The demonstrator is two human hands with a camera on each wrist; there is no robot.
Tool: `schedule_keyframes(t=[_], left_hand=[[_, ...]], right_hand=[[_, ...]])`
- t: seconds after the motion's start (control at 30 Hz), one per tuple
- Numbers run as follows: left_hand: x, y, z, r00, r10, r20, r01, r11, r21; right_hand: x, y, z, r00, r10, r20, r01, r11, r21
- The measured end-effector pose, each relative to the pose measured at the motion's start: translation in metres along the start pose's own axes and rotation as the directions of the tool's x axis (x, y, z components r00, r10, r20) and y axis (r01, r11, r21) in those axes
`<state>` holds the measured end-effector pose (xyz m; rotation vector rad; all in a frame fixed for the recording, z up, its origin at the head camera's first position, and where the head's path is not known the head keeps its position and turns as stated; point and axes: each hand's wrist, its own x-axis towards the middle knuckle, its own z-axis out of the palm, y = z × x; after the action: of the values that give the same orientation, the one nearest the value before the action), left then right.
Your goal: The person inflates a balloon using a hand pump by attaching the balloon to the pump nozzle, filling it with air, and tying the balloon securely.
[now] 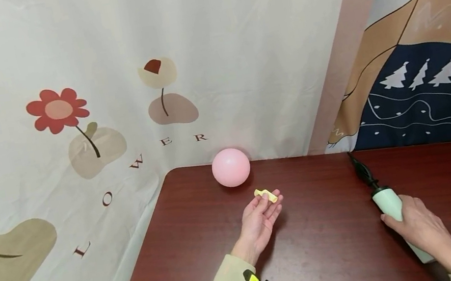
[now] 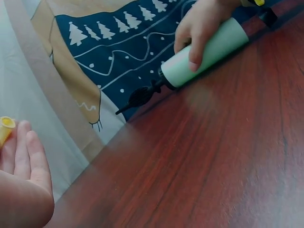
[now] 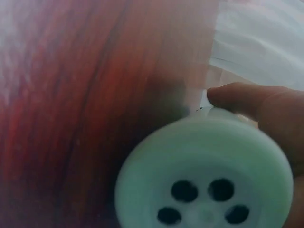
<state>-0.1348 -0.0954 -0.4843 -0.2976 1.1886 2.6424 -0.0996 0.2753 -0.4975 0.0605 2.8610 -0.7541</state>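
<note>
My left hand pinches a limp, uninflated yellow balloon between thumb and fingers, palm turned up. In the left wrist view the open, rolled mouth of that balloon shows beside the fingers. Over at the right, my right hand grips a mint-green hand pump from above, thumb on its near-left side. The pump's tapered black nozzle points toward the back of the table. Close up in the right wrist view is the round end of the pump, with several dark holes.
An inflated pink balloon sits at the back edge of the dark red wooden table. Behind the table hangs a pale flower-print curtain. A dark blue cloth with white trees borders it at the right.
</note>
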Motion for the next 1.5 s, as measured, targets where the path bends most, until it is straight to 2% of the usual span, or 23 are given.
schedule_keyframes(t=[0.23,0.5,0.9,1.13,1.5], left_hand=[[0.002,0.001,0.002,1.0,0.028,-0.01,-0.029,0.997,-0.071],[0.003,-0.001,0.007,0.999,0.022,-0.049,-0.026,0.995,-0.094],[0.01,-0.002,0.014,0.994,0.057,-0.089,-0.068,0.99,-0.126],[0.008,-0.003,0.016,0.994,0.071,-0.084,-0.08,0.99,-0.112],[0.005,-0.004,0.02,0.992,0.12,-0.039,-0.122,0.991,-0.052]], right_hand=[[-0.005,-0.007,0.0,0.999,-0.045,-0.002,0.045,0.996,0.081],[-0.022,-0.026,0.0,0.996,-0.068,0.063,0.055,0.981,0.185],[-0.044,-0.05,0.007,0.971,-0.235,0.031,0.219,0.938,0.27],[-0.05,-0.057,0.011,0.95,-0.31,0.044,0.288,0.919,0.271],[-0.053,-0.065,0.013,0.937,-0.345,0.056,0.313,0.901,0.302]])
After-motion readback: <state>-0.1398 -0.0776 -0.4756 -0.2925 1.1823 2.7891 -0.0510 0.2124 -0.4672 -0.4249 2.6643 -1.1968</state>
